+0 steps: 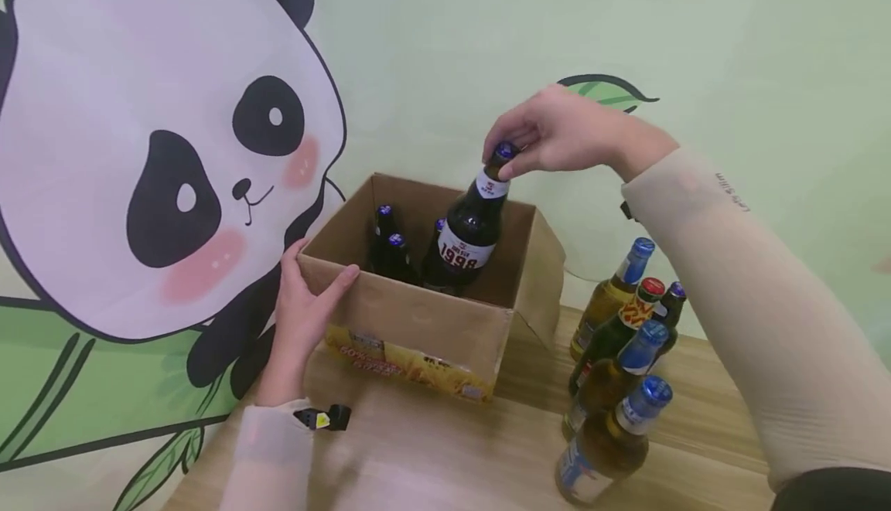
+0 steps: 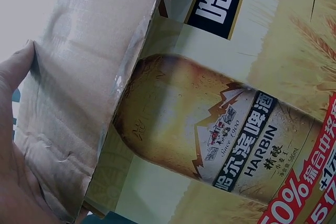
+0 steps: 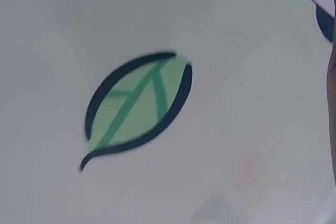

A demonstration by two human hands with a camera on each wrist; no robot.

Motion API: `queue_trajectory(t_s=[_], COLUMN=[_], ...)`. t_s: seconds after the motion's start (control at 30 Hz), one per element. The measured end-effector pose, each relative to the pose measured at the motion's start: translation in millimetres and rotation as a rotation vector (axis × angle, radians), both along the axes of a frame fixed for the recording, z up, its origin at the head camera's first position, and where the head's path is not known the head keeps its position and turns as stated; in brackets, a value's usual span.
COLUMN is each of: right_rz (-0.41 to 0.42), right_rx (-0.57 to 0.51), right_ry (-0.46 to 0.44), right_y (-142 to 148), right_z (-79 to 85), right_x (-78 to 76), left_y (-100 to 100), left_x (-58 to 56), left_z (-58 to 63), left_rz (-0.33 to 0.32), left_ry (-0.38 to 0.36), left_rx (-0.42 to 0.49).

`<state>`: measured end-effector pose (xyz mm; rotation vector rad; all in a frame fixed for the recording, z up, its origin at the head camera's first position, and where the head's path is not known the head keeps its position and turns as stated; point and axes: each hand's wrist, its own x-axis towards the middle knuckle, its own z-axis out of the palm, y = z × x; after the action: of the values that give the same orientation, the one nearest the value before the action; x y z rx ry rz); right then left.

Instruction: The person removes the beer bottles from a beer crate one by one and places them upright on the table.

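Observation:
My right hand (image 1: 560,131) pinches a dark beer bottle (image 1: 472,225) by its blue-capped neck. The bottle, labelled 1998, tilts slightly, its lower part inside an open cardboard box (image 1: 418,294). Its base is hidden by the front wall. My left hand (image 1: 306,314) grips the box's front left corner, thumb at the front rim. In the left wrist view, the thumb (image 2: 18,66) lies against the bare cardboard (image 2: 79,77) above the printed bottle picture. Other dark bottles (image 1: 395,256) with blue caps stand inside the box. The right wrist view shows mostly wall, without the bottle.
Right of the box, several bottles stand on the wooden table (image 1: 431,449): amber ones with blue caps (image 1: 602,449), a green one with a red cap (image 1: 626,318) and a dark one (image 1: 671,306). A box flap (image 1: 543,287) hangs outward. Behind is a panda-painted wall (image 1: 431,55).

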<state>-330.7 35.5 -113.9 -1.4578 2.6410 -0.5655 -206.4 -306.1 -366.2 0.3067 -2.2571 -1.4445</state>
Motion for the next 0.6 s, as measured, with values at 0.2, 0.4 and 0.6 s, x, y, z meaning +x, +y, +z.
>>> queue_trajectory(t_s=[0.2,0.4,0.6], right_rz=[-0.188,-0.377,-0.511], right_rx=[-0.214,-0.19,-0.144], right_ry=[-0.03,-0.008,0.041], right_y=[52.1,104.3,167.4], right_z=[27.5,65.8,92.0], right_x=[16.2,31.6,40.2], left_y=[-13.6,-21.6,-27.9], left_x=[-5.3,-9.1,-13.6], left_z=[-1.2,0.0,5.6], left_rz=[-0.01,-0.01,-0.002], left_ry=[-0.01,-0.001,0.025], left_rx=[-0.016,-0.013,-0.013])
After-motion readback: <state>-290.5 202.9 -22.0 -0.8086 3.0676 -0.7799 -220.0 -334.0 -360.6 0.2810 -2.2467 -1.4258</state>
